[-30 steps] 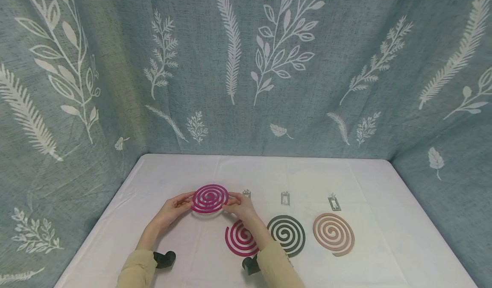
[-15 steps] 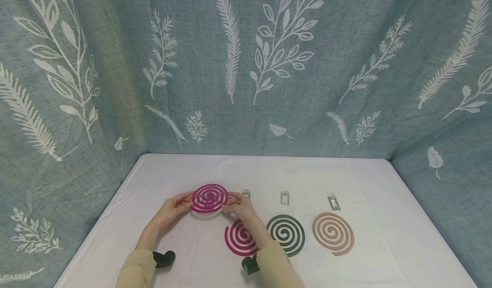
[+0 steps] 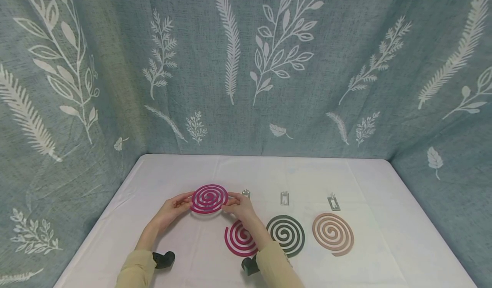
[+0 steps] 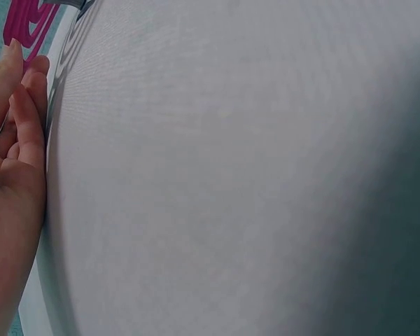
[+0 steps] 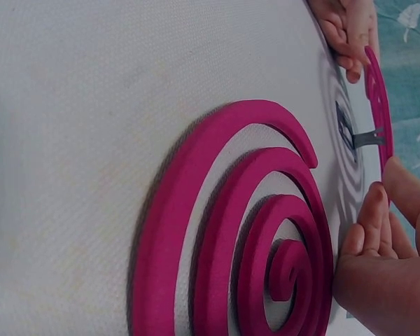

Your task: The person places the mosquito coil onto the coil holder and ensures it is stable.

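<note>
A magenta mosquito coil (image 3: 209, 198) is level above the table at centre left in the head view. My left hand (image 3: 171, 212) pinches its left rim between thumb and fingers; the left wrist view shows the thumb against the coil (image 4: 29, 28). On the opposite rim, my right hand (image 3: 243, 207) pinches the coil between thumb and fingers. Seen from the right wrist, a small metal stand (image 5: 367, 138) rises from the table and meets the coil near its middle. Beneath my right forearm lies a second magenta coil (image 3: 239, 241), partly covered.
A dark green coil (image 3: 285, 232) and a tan coil (image 3: 332, 234) lie flat to the right. Behind them are metal stands: one (image 3: 285, 198) in the middle, one (image 3: 334, 202) at right, and another (image 3: 246, 192) partly behind my right hand. White cloth covers the table (image 3: 369, 181).
</note>
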Available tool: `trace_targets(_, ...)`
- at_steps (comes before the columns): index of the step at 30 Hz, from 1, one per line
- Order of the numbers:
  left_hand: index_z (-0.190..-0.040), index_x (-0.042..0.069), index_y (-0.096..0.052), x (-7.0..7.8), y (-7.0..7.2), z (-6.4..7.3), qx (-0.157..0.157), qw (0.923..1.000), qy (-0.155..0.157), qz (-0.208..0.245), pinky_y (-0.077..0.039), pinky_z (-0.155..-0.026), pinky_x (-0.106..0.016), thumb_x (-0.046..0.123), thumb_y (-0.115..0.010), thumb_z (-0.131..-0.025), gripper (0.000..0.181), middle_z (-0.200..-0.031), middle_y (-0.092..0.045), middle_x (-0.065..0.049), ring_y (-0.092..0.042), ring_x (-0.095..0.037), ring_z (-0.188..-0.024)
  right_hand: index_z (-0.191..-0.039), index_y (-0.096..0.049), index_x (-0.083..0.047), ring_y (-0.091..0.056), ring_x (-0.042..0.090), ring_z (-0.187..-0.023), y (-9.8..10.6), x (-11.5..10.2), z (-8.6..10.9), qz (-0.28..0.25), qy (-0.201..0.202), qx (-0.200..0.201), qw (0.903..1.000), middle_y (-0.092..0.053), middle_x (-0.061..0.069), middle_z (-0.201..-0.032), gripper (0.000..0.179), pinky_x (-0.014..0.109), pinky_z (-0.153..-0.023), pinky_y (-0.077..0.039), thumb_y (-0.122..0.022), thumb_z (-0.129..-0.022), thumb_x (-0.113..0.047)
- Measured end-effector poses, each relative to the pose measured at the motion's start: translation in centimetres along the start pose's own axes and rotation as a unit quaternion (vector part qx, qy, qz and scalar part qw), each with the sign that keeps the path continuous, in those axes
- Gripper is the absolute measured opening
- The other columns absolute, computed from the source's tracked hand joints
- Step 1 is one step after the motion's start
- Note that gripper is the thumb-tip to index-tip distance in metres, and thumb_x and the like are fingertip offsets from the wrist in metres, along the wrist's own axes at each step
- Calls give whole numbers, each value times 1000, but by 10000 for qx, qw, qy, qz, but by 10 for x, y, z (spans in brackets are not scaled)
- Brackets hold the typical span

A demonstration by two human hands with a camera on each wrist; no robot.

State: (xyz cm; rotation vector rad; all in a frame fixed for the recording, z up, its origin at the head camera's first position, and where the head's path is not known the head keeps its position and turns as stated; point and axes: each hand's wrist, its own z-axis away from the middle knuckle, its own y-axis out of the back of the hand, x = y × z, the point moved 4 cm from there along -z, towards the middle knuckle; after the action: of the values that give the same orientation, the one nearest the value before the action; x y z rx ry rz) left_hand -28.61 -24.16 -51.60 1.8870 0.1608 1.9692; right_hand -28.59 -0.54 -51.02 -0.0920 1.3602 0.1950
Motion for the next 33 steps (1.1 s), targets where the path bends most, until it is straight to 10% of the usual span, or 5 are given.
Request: trace_targets(33,-138,-3,-44,-1,-1,0,24,9999,65,106,-45,-83,-9,21,-60,-93,53,-114,-59,-10,-53,6,-93,-131,-52,-1,-58,4,-67,-1,-3,3,37,-36,77,10000,-63,-1,-80,54,20,-69,-49,-71,-80,-3)
